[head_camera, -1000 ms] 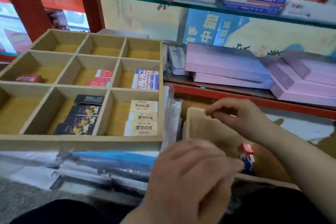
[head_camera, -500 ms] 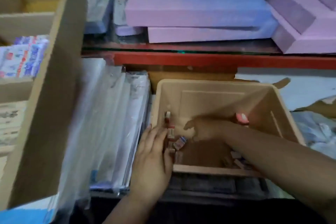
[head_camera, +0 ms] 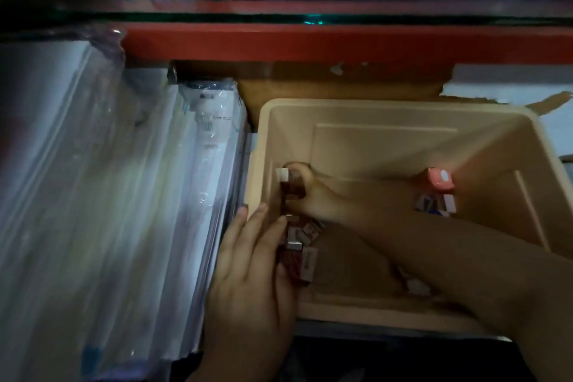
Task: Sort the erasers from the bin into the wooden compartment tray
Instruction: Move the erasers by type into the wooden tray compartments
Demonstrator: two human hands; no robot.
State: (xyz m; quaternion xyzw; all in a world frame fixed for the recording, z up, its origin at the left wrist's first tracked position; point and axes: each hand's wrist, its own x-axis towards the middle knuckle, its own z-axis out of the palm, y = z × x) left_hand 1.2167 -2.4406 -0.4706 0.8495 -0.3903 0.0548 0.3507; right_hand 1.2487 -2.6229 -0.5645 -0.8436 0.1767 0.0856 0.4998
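**In the bin's 9 o'clock corner: one eraser pinched, slip and mis-sort risk**

Inside the bin (head_camera: 387, 108), at its 9 o'clock wall, a red-sleeved eraser (head_camera: 291, 187) is pinched by the curled fingers of the right hand (head_camera: 316, 198). Only its white end and part of the sleeve are exposed. The left hand (head_camera: 251, 260) is laid over the bin's 9 o'clock rim with straight fingers, their tips touching the loose erasers (head_camera: 302, 246) at 7 o'clock. Nothing is seen gripped by it, though the thumb is hidden.

More erasers (head_camera: 435, 203), with a pink one (head_camera: 438, 183) on top, are left at 3 o'clock. The wooden tray is out of view.

Judged risks:
- The pinch is taken tight against the wall, so the eraser could be scraped loose on the lift.
- The light is dim and the frame blurred, so a sleeve print could be misread and the wrong compartment picked.
- Neighbouring erasers could be dragged up, or flicked onto the plastic-wrapped packs (head_camera: 108, 180) at 9 o'clock on the desk.
- The 3 o'clock group could be swept by the right forearm.
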